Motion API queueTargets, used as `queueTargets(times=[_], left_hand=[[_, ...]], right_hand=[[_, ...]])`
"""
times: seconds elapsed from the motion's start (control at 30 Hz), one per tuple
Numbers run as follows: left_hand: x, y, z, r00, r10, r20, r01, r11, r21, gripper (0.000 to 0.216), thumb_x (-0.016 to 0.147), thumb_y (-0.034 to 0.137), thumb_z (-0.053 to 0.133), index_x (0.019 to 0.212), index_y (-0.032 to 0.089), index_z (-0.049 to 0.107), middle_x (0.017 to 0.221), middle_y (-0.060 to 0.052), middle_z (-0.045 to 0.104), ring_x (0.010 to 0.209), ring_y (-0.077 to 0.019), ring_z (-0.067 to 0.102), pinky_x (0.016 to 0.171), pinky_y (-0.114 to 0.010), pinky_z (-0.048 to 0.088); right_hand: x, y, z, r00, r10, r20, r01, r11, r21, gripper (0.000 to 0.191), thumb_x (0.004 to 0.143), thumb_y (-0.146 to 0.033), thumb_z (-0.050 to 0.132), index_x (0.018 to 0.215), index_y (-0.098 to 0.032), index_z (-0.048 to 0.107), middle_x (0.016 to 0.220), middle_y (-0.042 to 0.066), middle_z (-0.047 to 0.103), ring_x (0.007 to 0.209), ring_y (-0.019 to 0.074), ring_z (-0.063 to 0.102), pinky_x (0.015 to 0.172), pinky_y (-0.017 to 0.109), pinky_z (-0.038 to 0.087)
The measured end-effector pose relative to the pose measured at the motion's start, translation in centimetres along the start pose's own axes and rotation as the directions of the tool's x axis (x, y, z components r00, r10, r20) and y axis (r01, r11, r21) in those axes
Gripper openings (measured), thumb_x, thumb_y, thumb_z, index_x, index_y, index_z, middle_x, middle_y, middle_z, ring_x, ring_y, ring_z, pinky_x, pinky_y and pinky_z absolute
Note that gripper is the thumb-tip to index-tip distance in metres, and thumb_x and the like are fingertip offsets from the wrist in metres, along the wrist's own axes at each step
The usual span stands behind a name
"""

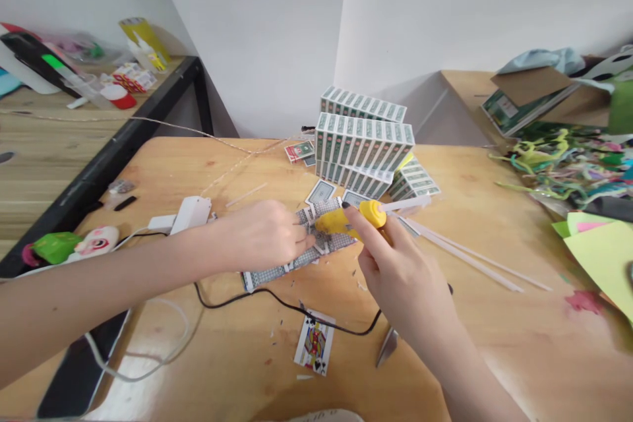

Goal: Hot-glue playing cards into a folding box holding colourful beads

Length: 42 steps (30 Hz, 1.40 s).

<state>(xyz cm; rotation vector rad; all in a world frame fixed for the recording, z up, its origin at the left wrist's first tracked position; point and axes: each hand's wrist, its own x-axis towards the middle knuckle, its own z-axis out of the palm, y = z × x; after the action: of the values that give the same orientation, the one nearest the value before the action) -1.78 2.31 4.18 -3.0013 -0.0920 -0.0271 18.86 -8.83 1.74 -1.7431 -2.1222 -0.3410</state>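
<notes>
My right hand [403, 264] is wrapped round a yellow hot glue gun [373, 213], and a pale glue stick [410, 203] juts from its back end. The gun's nozzle points left, down at a flat piece built from patterned playing cards [277, 273] on the table. On that card piece rest the bent fingers of my left hand [277, 234], closed on it close to the nozzle; the fingertips are partly hidden. A face-up jack of spades [316, 343] lies nearer me. Two cards show their backs just behind, one a blue-backed card [321, 192].
Stacked green-and-white card boxes [363, 142] stand at the back. Loose glue sticks [469, 257] lie right. A black cord [277, 297] crosses in front, near a metal blade [387, 347]. Left are a white power strip [190, 212], a plush toy [99, 242] and a dark tablet-like slab [82, 369].
</notes>
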Motion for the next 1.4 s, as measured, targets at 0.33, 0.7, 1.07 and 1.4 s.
queueTargets(times=[0.33, 0.7, 1.07, 1.4], left_hand=[[-0.1, -0.3, 0.1, 0.999, 0.019, -0.05, -0.019, 1.0, 0.006, 0.028, 0.092, 0.01, 0.04, 0.084, 0.016, 0.067, 0.064, -0.002, 0.064, 0.056, -0.0149, 0.055, 0.05, -0.029, 0.034], [0.0, -0.6, -0.2, 1.0, -0.002, 0.018, 0.001, 1.0, 0.013, 0.029, 0.094, 0.013, 0.041, 0.08, 0.017, 0.066, 0.065, 0.0, 0.064, 0.059, -0.0146, 0.057, 0.052, -0.029, 0.036], [-0.4, -1.1, 0.4, 0.996, 0.006, -0.09, -0.007, 1.0, -0.018, 0.026, 0.093, 0.016, 0.045, 0.08, 0.02, 0.066, 0.062, 0.002, 0.062, 0.057, -0.0155, 0.057, 0.05, -0.032, 0.034], [-0.8, -1.5, 0.6, 0.997, -0.028, -0.076, 0.025, 0.999, -0.042, 0.023, 0.093, 0.02, 0.047, 0.079, 0.021, 0.065, 0.061, 0.002, 0.061, 0.053, -0.0149, 0.053, 0.049, -0.031, 0.03]], right_hand=[[0.0, 0.1, -0.2, 0.999, -0.011, 0.034, 0.01, 0.999, 0.031, 0.055, 0.082, -0.006, 0.038, 0.133, -0.026, 0.046, 0.089, 0.006, 0.058, 0.065, 0.0149, 0.055, 0.046, 0.024, 0.038], [0.1, 0.2, 0.0, 0.999, -0.012, 0.03, 0.011, 0.998, 0.054, 0.054, 0.082, -0.005, 0.038, 0.131, -0.025, 0.048, 0.095, 0.007, 0.06, 0.063, 0.014, 0.053, 0.045, 0.024, 0.034], [0.3, 0.2, 0.0, 1.0, -0.017, 0.02, 0.016, 0.999, 0.049, 0.054, 0.081, -0.004, 0.038, 0.13, -0.023, 0.051, 0.09, 0.005, 0.059, 0.063, 0.0129, 0.051, 0.047, 0.023, 0.034], [0.4, 0.4, -0.3, 0.998, -0.031, 0.046, 0.027, 0.997, 0.078, 0.053, 0.082, -0.004, 0.038, 0.13, -0.021, 0.051, 0.087, 0.005, 0.057, 0.06, 0.0129, 0.047, 0.048, 0.024, 0.034]])
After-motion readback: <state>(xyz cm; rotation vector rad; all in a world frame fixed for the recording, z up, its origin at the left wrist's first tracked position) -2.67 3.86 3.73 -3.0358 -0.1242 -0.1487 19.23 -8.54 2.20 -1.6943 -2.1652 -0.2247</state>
